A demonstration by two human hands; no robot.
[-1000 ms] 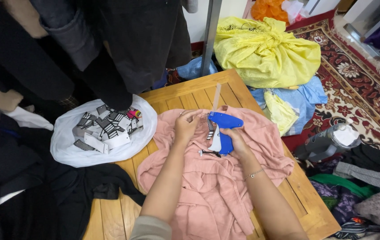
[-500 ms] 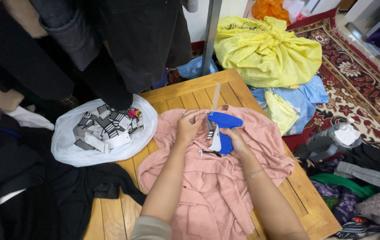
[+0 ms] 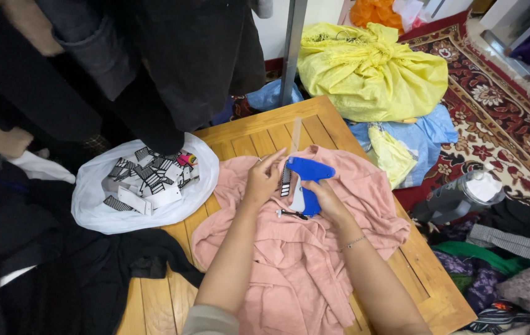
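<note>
A pink garment (image 3: 314, 260) lies spread on a low wooden table (image 3: 258, 130). My right hand (image 3: 329, 201) grips a blue tagging gun (image 3: 309, 177) held over the upper part of the garment. Just left of the gun, my left hand (image 3: 263, 178) pinches a small black-and-white striped tag (image 3: 286, 181) against the fabric. Both hands meet near the garment's top edge.
A white plastic bag (image 3: 144, 192) of striped tags sits on the table's left corner. Dark clothes hang and lie at left. A full yellow sack (image 3: 370, 68), blue bags, a grey bottle (image 3: 457, 195) and piled clothes rest on the patterned rug at right.
My left hand's fingers have shifted slightly on the tag beside the gun. The right hand and the gun have stayed in place.
</note>
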